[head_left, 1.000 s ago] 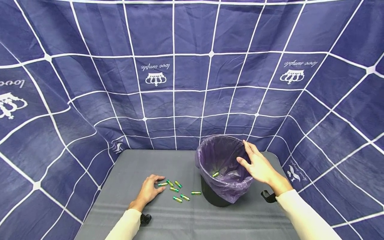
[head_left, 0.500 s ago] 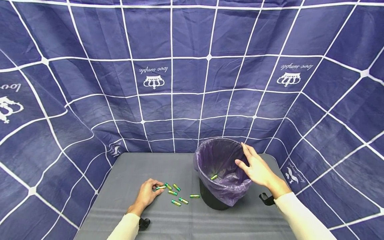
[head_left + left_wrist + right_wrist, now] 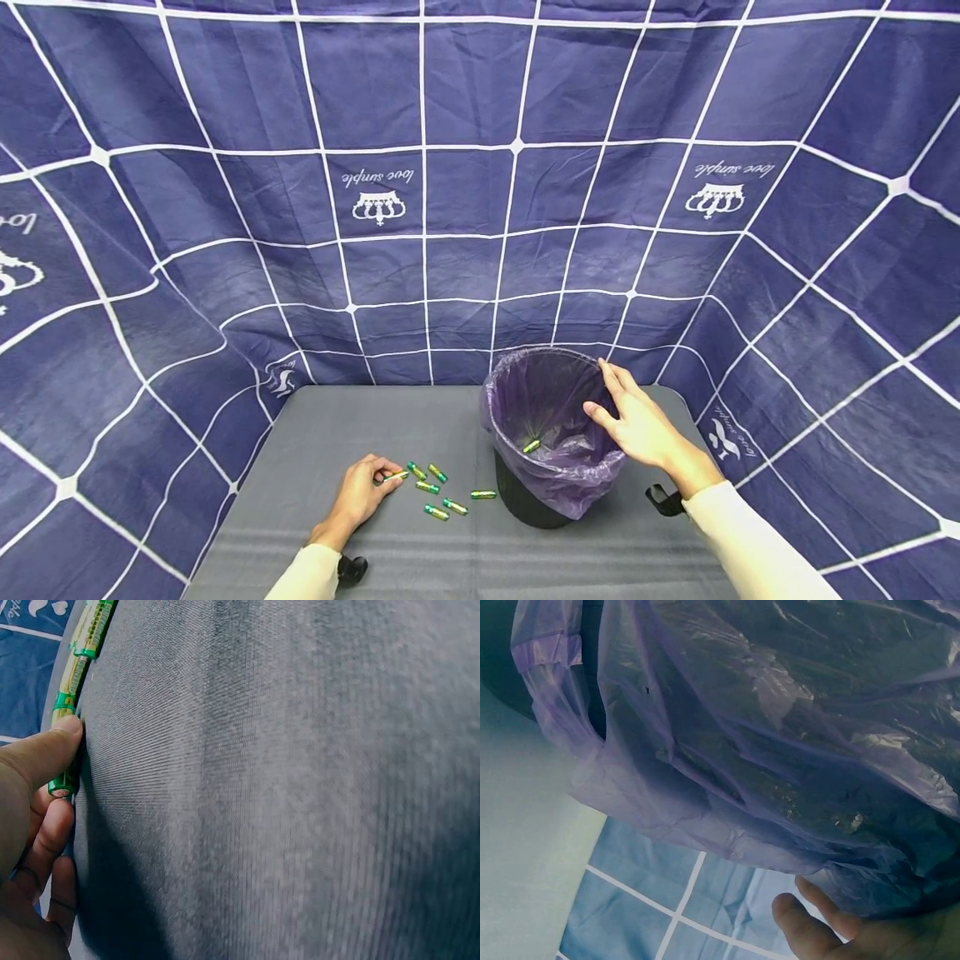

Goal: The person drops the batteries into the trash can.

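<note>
In the head view my left hand point(image 3: 362, 492) pinches a green and gold battery point(image 3: 396, 476) between thumb and fingers, low over the grey table. The left wrist view shows the thumb on this battery point(image 3: 63, 776), its flat end facing the camera. Several like batteries point(image 3: 427, 487) lie loose just right of that hand. My right hand point(image 3: 643, 423) rests at the right rim of a black bin point(image 3: 528, 497) lined with a purple bag point(image 3: 501, 417). Its fingers are fairly straight, the thumb over the opening. One battery point(image 3: 532, 446) lies inside the bag.
A lone battery point(image 3: 483, 494) lies close to the bin's left side. The grey table point(image 3: 360, 417) ends at a blue curtain point(image 3: 465, 192) with white lines, which stands behind and along both sides. Black straps point(image 3: 352, 570) sit at both wrists.
My left hand has closed its thumb and fingers on the leftmost battery and drawn it slightly away from the others. The right hand has stayed at the bin's rim. The whole view has shifted slightly.
</note>
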### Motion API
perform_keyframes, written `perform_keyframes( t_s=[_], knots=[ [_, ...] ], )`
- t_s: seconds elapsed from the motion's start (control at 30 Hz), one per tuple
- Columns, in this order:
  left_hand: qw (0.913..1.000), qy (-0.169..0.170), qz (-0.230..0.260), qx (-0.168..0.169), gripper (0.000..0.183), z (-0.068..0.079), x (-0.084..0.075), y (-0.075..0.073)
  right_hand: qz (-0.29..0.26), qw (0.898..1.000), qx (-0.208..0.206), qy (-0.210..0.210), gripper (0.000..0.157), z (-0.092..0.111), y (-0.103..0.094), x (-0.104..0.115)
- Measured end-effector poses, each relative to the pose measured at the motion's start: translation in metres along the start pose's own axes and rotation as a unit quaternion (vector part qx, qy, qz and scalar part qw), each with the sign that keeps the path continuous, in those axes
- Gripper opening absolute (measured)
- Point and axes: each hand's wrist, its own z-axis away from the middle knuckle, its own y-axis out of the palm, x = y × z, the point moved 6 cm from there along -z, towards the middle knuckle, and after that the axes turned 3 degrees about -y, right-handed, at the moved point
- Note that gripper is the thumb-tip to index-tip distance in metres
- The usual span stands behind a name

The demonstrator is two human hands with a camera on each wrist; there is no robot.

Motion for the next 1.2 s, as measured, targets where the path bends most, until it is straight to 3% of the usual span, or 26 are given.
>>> perform_keyframes(
  t_s=[0.5, 0.83, 1.07, 1.2],
  knots=[
    [0.9996, -0.016, 0.024, 0.007, 0.012, 0.009, 0.000, -0.011, -0.003, 1.000, 0.006, 0.004, 0.085, 0.000, 0.001, 0.003],
    [0.9993, 0.013, 0.032, -0.017, 0.012, 0.005, -0.010, -0.024, -0.002, 1.000, 0.012, 0.014, 0.085, -0.001, 0.003, -0.003],
    [0.9948, 0.081, 0.033, -0.053, 0.019, 0.004, -0.026, -0.030, -0.007, 1.000, 0.014, 0.019, 0.085, 0.000, 0.003, -0.005],
    [0.9944, 0.090, 0.031, -0.047, 0.029, 0.000, -0.033, -0.033, -0.008, 1.000, 0.012, 0.016, 0.086, -0.001, 0.002, -0.004]
  ],
)
